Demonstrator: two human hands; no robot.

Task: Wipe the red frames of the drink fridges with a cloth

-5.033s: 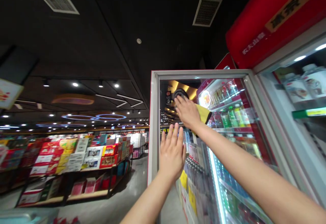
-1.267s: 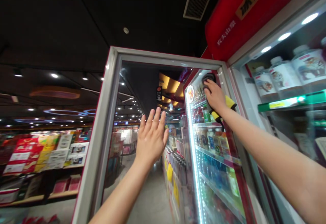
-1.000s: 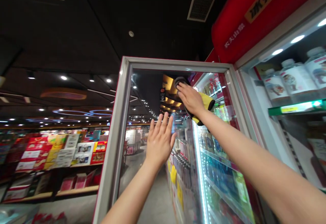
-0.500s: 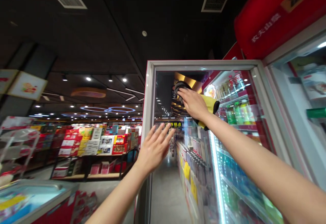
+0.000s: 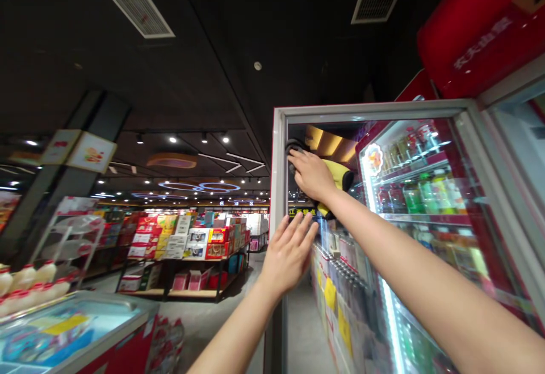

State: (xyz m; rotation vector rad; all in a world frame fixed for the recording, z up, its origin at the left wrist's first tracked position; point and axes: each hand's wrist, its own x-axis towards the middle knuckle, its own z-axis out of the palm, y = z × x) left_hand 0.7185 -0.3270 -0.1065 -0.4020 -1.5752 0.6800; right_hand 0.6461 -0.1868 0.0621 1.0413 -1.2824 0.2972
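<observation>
In a dim store aisle, the open glass door of a drinks fridge faces the camera; the right hand presses a yellow cloth flat against its upper left corner, while the left hand, fingers spread, braces the glass below.

Dim overall; ceiling near black. Light comes from small round spotlights and ring-shaped fixtures in the far ceiling, plus bright white strips inside the cooler at right. Glass door carries reflections and glare, brightest along a vertical strip low down. Left hand and right hand evenly lit, fairly sharp. Wide-angle distortion bends straight lines at the edges; lower right forearm and corners soft, slightly smeared
</observation>
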